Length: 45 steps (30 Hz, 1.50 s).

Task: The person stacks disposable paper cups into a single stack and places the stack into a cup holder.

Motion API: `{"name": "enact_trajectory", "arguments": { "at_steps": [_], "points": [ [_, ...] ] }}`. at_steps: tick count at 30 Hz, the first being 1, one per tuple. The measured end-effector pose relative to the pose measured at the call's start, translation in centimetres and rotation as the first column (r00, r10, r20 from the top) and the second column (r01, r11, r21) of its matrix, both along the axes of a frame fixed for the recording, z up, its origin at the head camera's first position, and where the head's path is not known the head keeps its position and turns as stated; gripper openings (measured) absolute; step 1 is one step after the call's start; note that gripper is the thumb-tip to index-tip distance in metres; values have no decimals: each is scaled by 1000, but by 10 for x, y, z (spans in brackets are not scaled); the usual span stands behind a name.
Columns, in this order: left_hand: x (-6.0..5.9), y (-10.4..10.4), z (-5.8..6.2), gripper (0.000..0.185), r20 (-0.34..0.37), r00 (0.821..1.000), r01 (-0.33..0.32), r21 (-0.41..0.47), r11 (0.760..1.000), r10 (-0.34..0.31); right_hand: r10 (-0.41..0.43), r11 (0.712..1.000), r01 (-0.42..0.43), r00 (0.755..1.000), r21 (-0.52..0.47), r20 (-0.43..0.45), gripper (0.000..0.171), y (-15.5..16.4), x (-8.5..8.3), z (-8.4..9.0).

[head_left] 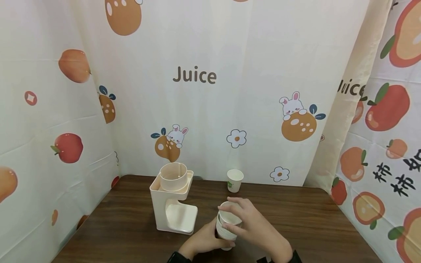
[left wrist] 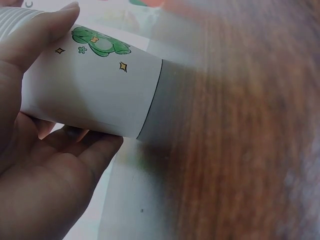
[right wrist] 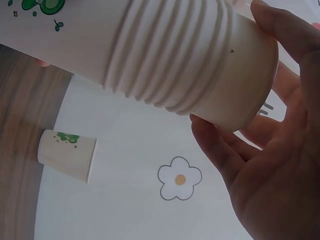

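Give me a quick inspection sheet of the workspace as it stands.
Surface: dark wood table, bare around the hands.
Job's things: stack of paper cups, held upright above the table near its front edge; cream cup dispenser left of it.
Clutter: single paper cup upright near the backdrop.
Hands: left hand grips the stack low; right hand holds the top cup's rim with its fingers.
Cables: nothing seen.
Surroundings: fruit-print "Juice" backdrop on three sides.

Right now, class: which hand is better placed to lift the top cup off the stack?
Probably the right hand: its fingers curl over the top rim of the stack of paper cups, while the left hand grips the stack's lower part.
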<state>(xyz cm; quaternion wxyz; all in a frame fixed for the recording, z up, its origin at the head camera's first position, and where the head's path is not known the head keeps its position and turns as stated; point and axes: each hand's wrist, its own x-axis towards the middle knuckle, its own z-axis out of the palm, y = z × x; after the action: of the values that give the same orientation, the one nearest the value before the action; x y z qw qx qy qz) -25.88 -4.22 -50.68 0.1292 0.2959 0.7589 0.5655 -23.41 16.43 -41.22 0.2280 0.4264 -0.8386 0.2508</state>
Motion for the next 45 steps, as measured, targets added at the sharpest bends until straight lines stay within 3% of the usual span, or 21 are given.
{"name": "enact_trajectory", "arguments": {
  "at_steps": [15,27,35,45],
  "points": [
    [-1,2,0,79,-5,999,48,37,998,-48,-22,998,17,996,61,83,39,1,1,-6],
    [0,2,1,79,17,999,35,22,999,-36,-18,997,6,987,79,158,38,1,0,-8],
    [1,1,1,79,22,999,37,26,999,-38,-7,997,-6,986,77,164,39,2,0,-8],
    [1,2,0,76,35,999,12,29,1000,-13,-64,996,49,975,76,212,33,10,-2,-3]
  ]
}}
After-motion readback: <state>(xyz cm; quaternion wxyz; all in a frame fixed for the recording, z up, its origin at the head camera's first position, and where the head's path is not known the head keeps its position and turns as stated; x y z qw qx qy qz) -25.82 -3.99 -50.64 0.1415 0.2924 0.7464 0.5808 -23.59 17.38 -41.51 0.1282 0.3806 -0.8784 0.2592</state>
